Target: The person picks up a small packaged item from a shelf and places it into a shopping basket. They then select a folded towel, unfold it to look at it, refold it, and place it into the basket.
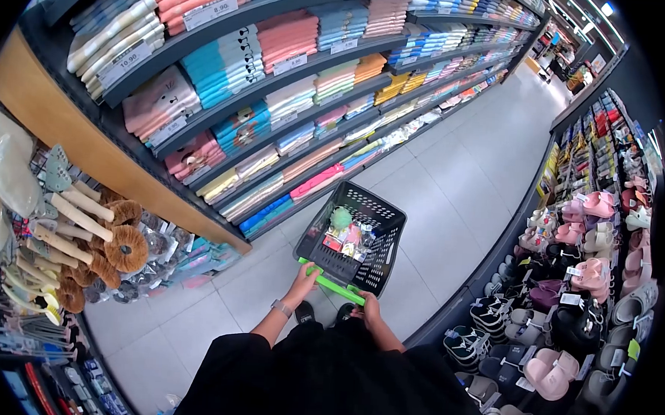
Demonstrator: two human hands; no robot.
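A black plastic shopping basket [391,244] with slotted walls is in front of my feet in the aisle. Both of my hands grip its bright green handle [332,283]. My left hand [304,283] is wrapped round the left end, with a watch on that wrist. Round the right end my right hand [368,307] is closed. Inside the basket lie a pale green round item [341,218] and several small packaged goods [352,241], too small to name.
Shelves of folded towels [287,36] with price tags line the left side. Brushes with brown bristles [126,249] hang at the near left. Racks of slippers [553,373] stand along the right. The tiled aisle [462,177] runs ahead, with people far off at the top right.
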